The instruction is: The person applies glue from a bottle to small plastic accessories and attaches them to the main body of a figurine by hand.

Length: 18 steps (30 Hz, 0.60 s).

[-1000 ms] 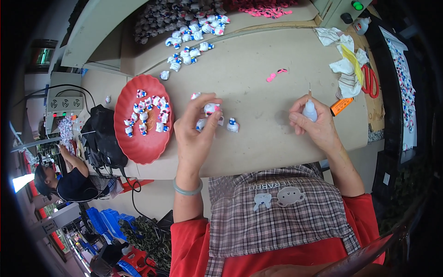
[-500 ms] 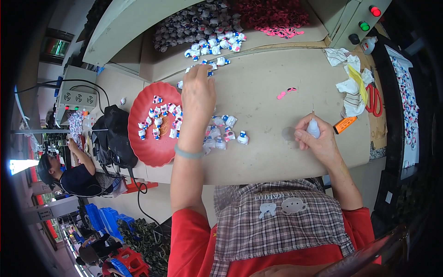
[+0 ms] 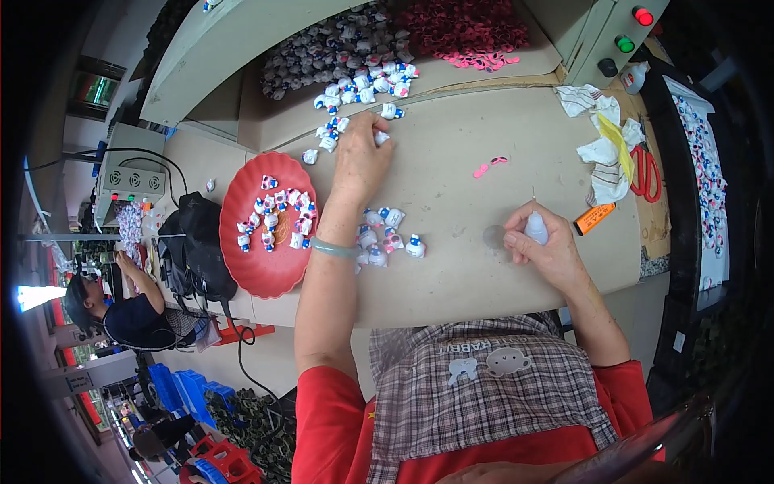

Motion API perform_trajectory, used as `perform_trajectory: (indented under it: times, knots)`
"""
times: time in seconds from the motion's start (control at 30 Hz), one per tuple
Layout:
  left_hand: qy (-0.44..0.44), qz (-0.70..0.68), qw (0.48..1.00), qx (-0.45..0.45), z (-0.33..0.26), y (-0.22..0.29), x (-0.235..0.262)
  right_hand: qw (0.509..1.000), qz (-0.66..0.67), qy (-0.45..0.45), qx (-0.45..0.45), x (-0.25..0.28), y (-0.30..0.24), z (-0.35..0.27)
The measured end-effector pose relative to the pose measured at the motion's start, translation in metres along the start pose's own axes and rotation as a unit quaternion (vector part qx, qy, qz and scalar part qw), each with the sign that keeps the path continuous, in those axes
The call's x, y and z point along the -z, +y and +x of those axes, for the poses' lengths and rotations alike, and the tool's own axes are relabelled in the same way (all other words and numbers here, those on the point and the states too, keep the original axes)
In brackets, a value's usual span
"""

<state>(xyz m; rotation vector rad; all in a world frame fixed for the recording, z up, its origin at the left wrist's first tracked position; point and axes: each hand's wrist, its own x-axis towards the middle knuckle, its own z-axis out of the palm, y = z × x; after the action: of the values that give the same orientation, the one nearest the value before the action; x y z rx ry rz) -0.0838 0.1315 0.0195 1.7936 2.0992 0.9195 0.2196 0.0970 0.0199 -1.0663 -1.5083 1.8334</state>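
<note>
My left hand (image 3: pixel 363 161), with a pale bangle at its wrist, is closed at the far side of the table. A small white figurine (image 3: pixel 381 139) shows between its thumb and fingers. More white-and-blue figurines (image 3: pixel 329 133) lie just left of it. My right hand (image 3: pixel 552 246) is wrapped round a small translucent squeeze bottle (image 3: pixel 536 229), whose thin needle tip points away from me. Beyond it, a few pink and dark glasses-shaped pieces (image 3: pixel 481 171) rest on the table. Nearer my left forearm lies a cluster of figurines (image 3: pixel 373 238).
A red scalloped dish (image 3: pixel 250 274) holding figurines stands left. Heaps of figurines (image 3: pixel 322 56) and pink pieces (image 3: pixel 463 32) fill the hooded bay behind. Rags (image 3: pixel 601 161), red-handled scissors (image 3: pixel 645 173) and an orange box (image 3: pixel 594 219) lie right. Another person (image 3: pixel 133 315) works far left.
My left hand has moved slightly right and nearer to me, its fingers now around a figurine taken from beside the group at the back. My right hand keeps the bottle.
</note>
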Motion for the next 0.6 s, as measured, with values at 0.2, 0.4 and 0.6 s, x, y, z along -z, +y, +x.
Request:
perform_trajectory:
  times: [0.2, 0.4, 0.6]
  knots:
    - [-0.075, -0.139, 0.985, 0.073, -0.008, 0.0, -0.001, 0.996, -0.024, -0.007, 0.084, 0.0, -0.001, -0.002]
    - [-0.139, -0.466, 0.864, 0.131, -0.048, 0.052, 0.018, 0.998, 0.006, -0.026, 0.05, 0.01, -0.009, -0.007]
    - [-0.158, -0.604, 0.771, 0.129, -0.093, 0.074, 0.013, 0.987, 0.058, -0.014, 0.151, 0.01, -0.015, -0.003]
